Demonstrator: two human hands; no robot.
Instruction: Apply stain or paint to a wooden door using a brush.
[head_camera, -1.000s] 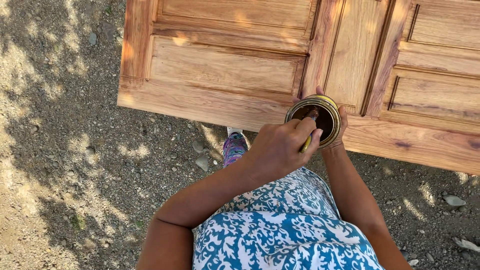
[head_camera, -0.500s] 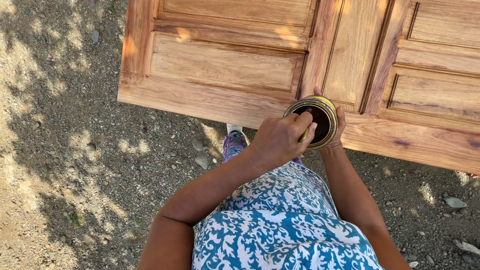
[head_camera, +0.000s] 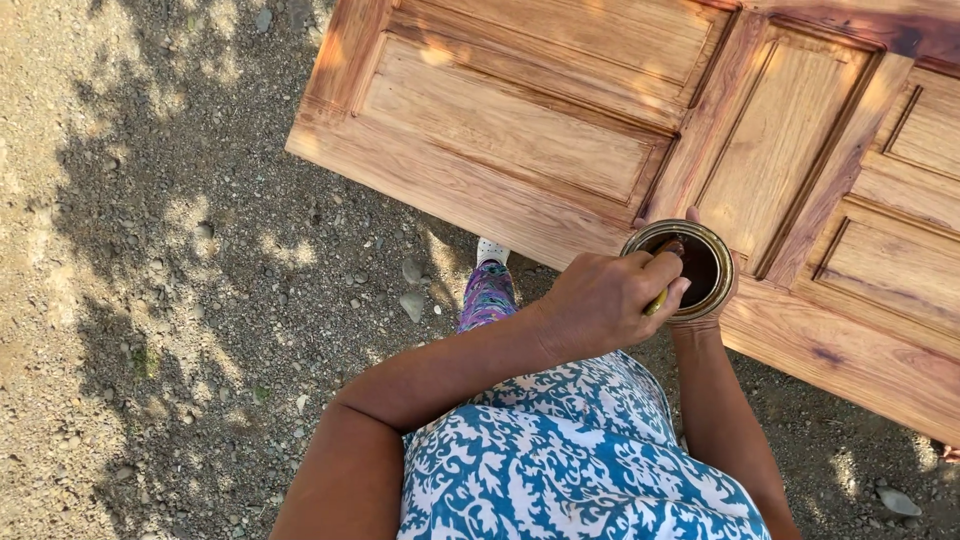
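Brassy round tin (head_camera: 700, 262), dark inside

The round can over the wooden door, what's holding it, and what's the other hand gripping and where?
The right hand holds the can from underneath. The left hand grips a brush by its yellow handle, its tip inside the can.

The panelled door (head_camera: 640, 130) is bare-grained wood, its honey-brown face smooth with a faint sheen, darker and wetter-looking along the right-hand rails. The round can (head_camera: 690, 268) is shiny metal with a bright rim, and the liquid inside it is dark brown and glossy. The ground (head_camera: 170, 300) is rough, matt, gritty gravel, and the patterned top (head_camera: 560, 460) is soft matt cloth.
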